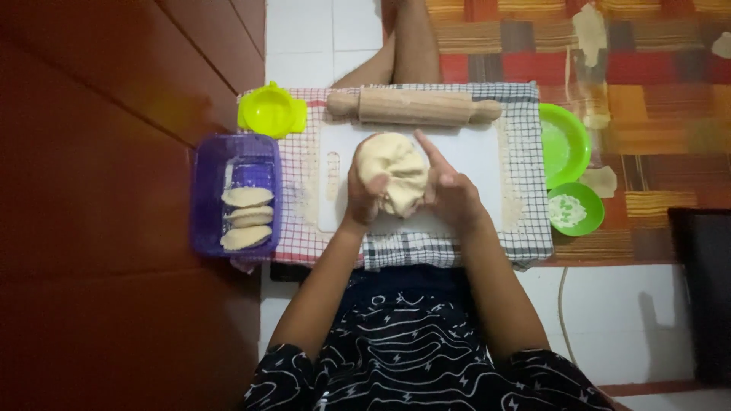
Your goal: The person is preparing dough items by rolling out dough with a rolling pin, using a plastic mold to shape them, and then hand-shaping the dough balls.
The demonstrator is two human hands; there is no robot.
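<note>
Both palms cup our dough lump (392, 176): left hand (364, 199) and right hand (451, 194) closed around it, just above the white board (476, 164). We should press evenly; rolling pin (415, 106) lies beyond.

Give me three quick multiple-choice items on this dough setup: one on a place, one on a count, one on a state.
1. Where does the rolling pin lie?
A. inside the purple tub
B. at the far edge of the white board
C. on the green plate

2. How many folded pastries sit in the purple tub?
A. one
B. three
C. six

3. What is the state of the dough?
A. rolled out flat
B. cut into strips
C. a thick lump held between both hands

Key: 1 B, the pin lies beyond the hands along the board's far side. 2 B, three half-moons lie stacked. 3 C, the left hand and right hand cup it.
</note>
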